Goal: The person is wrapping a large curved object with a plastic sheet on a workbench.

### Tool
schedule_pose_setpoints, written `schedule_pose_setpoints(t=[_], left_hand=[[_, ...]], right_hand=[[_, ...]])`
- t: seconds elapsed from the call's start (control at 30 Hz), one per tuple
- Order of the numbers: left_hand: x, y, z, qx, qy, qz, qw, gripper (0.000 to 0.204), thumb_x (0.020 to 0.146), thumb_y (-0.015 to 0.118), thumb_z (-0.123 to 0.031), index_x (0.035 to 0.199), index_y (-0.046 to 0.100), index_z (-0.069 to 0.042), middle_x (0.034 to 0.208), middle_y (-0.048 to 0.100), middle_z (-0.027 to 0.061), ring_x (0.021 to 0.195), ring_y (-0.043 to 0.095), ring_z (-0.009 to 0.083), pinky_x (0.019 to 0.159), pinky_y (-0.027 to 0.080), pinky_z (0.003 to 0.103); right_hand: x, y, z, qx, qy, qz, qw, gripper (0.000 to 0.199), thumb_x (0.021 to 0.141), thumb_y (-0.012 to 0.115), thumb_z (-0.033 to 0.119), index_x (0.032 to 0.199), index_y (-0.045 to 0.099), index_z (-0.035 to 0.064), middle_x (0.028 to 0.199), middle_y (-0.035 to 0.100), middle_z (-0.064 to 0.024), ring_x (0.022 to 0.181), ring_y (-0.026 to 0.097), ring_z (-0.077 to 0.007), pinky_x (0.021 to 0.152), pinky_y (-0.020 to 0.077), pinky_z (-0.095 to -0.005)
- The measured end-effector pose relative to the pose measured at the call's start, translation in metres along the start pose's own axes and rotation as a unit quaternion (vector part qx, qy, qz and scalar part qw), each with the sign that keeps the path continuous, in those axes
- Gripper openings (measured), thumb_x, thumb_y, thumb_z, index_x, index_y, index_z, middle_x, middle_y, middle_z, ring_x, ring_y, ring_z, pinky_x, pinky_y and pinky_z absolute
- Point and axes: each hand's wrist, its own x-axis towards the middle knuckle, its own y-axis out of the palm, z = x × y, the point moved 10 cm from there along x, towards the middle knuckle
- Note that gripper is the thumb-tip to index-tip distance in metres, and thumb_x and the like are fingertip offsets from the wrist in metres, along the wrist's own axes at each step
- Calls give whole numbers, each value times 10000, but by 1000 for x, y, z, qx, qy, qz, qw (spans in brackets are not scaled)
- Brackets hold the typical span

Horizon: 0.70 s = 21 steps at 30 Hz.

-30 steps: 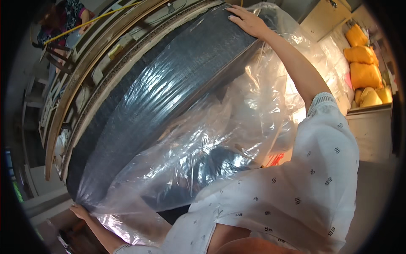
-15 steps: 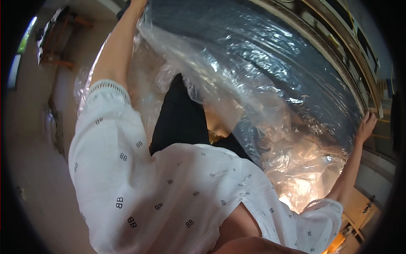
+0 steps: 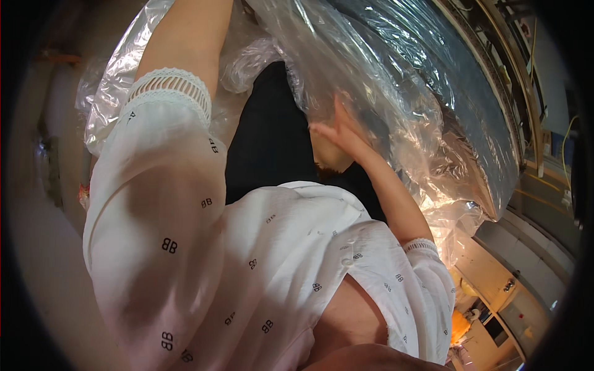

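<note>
A sheet of clear plastic film [image 3: 396, 93] lay draped over a large dark mattress-like slab [image 3: 433, 68] that filled the frame from twelve to three o'clock, its loose folds bunching down toward the centre. The person's right hand [image 3: 337, 139], fingers spread and not closed on anything, pressed flat against the film near the middle of the view, beside a black garment [image 3: 272, 142] at about eleven o'clock of the hand. The left arm [image 3: 185, 43] reached up and out of the frame at twelve o'clock, so whether the left hand gripped the film could not be told; the two hands were well apart. A white patterned blouse [image 3: 204, 260] with lace-edged sleeves covered the lower half of the picture.

With only an open palm holding it, the film seemed likely to slip or sag off the slab, and a stretch pulled tight between the far-apart arms could have torn at the creased folds near four o'clock. The loose plastic gathered by the person's body might also have snagged underfoot. Beyond the slab, wooden frames [image 3: 501, 55] stood at two o'clock, and a pale desk [image 3: 495, 315] with small items showed at five o'clock.
</note>
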Motion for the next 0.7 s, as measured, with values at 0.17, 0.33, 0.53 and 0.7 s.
schedule_pose_setpoints(t=[0.17,0.33,0.53,0.7], left_hand=[[16,-19,6,56,77,-83,992,241,847,448,-248,957,507,-42,919,565,214,877,532,347,778,410,411],[22,-1,23,15,18,-60,998,239,841,460,-257,945,513,-49,920,571,213,884,539,351,791,412,406],[6,16,8,-55,-56,118,990,194,842,479,-227,921,521,-55,845,579,156,802,553,256,708,436,361],[20,-24,32,64,70,19,995,280,809,528,-276,920,583,-25,919,608,160,895,575,292,788,434,349]], right_hand=[[49,31,-36,36,89,34,995,717,741,668,401,1211,411,-75,1161,502,-242,1065,508,-303,900,392,-353],[14,10,52,75,-8,179,981,294,784,622,304,921,619,44,982,562,-154,981,498,-323,793,398,-361],[-75,-121,129,162,-223,78,958,223,737,679,231,821,612,36,950,560,-109,871,550,-334,756,426,-402],[-245,-197,26,625,9,-86,776,411,787,633,190,1124,489,5,1063,559,-88,963,550,-225,823,435,-338]])
